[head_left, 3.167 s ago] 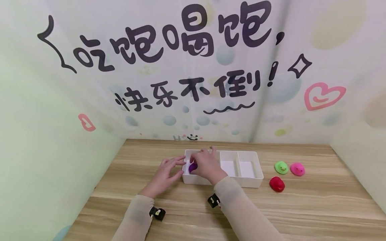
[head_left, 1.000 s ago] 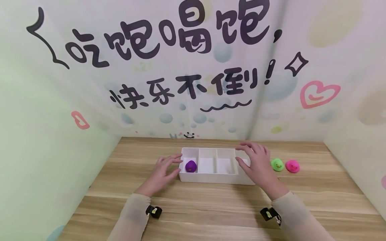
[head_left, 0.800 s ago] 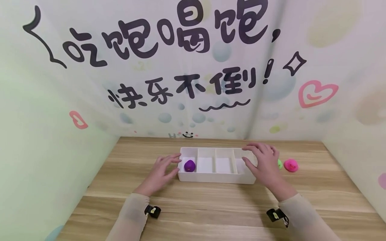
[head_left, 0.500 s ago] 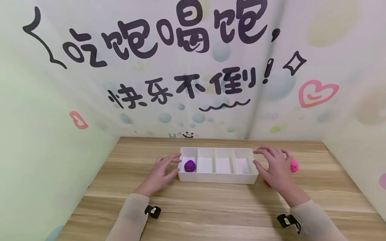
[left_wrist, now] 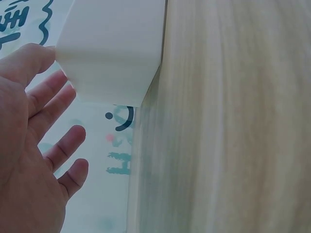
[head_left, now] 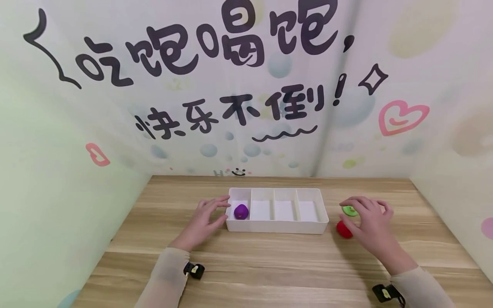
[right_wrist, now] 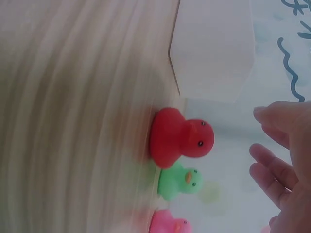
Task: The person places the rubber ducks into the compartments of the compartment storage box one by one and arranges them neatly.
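Observation:
A long white divided box [head_left: 277,226] stands on the table, and a purple rubber duck [head_left: 241,211] sits in its leftmost compartment. My left hand [head_left: 201,224] touches the box's left end with its fingertips, fingers spread, as the left wrist view also shows. To the right of the box my right hand [head_left: 371,226] hovers over the toy ducks, thumb and fingers apart, holding nothing. Below it are a red rubber duck [right_wrist: 179,138], a green rubber duck [right_wrist: 179,181] and a pink rubber duck [right_wrist: 169,223]. In the head view the hand hides the pink duck.
The wooden table [head_left: 246,269] runs back to a white curtain [head_left: 192,102] printed with large dark characters. Pale walls close off both sides. Each wrist carries a small black camera [head_left: 194,270]. Several compartments divide the box in a row.
My right hand first had the purple duck in the leftmost compartment, let go of it, then moved right past the box to above the other ducks. The left hand has stayed at the box's end.

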`<state>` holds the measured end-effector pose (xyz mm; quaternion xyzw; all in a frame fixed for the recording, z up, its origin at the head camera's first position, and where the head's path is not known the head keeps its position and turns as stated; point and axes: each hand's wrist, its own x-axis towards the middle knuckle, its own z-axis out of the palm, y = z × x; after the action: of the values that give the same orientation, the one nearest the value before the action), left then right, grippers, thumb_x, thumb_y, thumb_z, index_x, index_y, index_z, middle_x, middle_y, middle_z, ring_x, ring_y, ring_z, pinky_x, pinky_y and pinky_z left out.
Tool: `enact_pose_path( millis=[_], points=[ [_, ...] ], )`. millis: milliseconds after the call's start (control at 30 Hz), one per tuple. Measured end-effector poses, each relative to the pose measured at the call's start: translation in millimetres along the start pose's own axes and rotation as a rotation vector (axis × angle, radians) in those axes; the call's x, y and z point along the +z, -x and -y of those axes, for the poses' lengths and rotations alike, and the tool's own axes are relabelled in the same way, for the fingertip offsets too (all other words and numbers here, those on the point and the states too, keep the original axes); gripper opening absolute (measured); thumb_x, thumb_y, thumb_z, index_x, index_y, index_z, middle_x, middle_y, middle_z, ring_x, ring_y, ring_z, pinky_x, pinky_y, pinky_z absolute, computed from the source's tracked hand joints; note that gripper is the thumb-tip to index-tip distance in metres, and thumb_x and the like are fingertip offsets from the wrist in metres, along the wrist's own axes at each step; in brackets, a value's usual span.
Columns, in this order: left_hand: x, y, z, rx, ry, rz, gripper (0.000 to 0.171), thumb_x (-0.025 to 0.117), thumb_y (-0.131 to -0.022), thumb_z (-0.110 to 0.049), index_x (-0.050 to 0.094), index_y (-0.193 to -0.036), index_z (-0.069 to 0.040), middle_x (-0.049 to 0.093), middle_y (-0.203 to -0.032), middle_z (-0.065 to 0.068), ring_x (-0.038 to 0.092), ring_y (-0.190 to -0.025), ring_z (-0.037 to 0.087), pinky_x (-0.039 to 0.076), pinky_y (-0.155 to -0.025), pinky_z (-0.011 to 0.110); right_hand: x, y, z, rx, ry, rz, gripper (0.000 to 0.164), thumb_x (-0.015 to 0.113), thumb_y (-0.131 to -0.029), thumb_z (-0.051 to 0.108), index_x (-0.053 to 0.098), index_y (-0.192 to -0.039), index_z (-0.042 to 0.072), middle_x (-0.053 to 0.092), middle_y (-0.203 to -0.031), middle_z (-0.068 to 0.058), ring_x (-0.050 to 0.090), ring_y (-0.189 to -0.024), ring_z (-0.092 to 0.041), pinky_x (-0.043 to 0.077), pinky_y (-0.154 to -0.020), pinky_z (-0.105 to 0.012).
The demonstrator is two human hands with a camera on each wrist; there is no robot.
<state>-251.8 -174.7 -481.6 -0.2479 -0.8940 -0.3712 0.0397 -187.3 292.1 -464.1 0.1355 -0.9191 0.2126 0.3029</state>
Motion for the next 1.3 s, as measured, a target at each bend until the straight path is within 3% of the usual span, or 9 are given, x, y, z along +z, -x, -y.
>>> enact_pose_path(
  millis=[400, 600, 867, 1300],
  points=[
    [2.8, 0.8, 4.9, 0.041, -0.005, -0.022, 0.035, 0.070, -0.098, -0.019, 0.065, -0.133, -0.013, 0.053, -0.157, -0.003, 0.047, -0.123, 0.025, 0.041, -0.101, 0.049, -11.8, 18.3, -22.6, 0.000, 0.030, 0.130, 0.037, 0.092, -0.071, 0.017, 0.072, -0.103, 0.020, 0.065, -0.103, -0.004, 0.059, -0.097, -0.030, 0.019, -0.098, -0.069],
    [2.9, -0.6, 3.2, 0.042, -0.003, -0.016, 0.035, 0.069, -0.099, -0.020, 0.065, -0.133, -0.014, 0.053, -0.157, -0.003, 0.047, -0.123, 0.025, 0.040, -0.101, 0.048, -11.4, 25.5, -31.1, 0.010, 0.048, 0.176, 0.046, 0.095, -0.067, 0.021, 0.072, -0.107, 0.020, 0.072, -0.098, -0.006, 0.064, -0.092, -0.033, 0.021, -0.096, -0.069],
    [1.4, 0.0, 3.2, 0.040, -0.007, -0.020, 0.035, 0.069, -0.099, -0.020, 0.065, -0.133, -0.015, 0.053, -0.157, -0.002, 0.047, -0.123, 0.025, 0.040, -0.101, 0.048, -9.1, 27.2, -32.7, -0.018, 0.025, 0.171, 0.044, 0.097, -0.062, 0.015, 0.073, -0.098, 0.022, 0.073, -0.086, 0.004, 0.065, -0.082, -0.025, 0.025, -0.094, -0.068],
    [-0.7, 0.4, 0.5, 0.032, -0.008, -0.011, 0.036, 0.069, -0.099, -0.021, 0.065, -0.134, -0.013, 0.052, -0.157, -0.001, 0.047, -0.126, 0.027, 0.041, -0.103, 0.051, -5.7, 28.1, -31.7, -0.011, 0.006, 0.167, 0.043, 0.097, -0.061, 0.012, 0.070, -0.091, 0.026, 0.070, -0.081, 0.011, 0.065, -0.078, -0.017, 0.024, -0.093, -0.064]
  ],
)
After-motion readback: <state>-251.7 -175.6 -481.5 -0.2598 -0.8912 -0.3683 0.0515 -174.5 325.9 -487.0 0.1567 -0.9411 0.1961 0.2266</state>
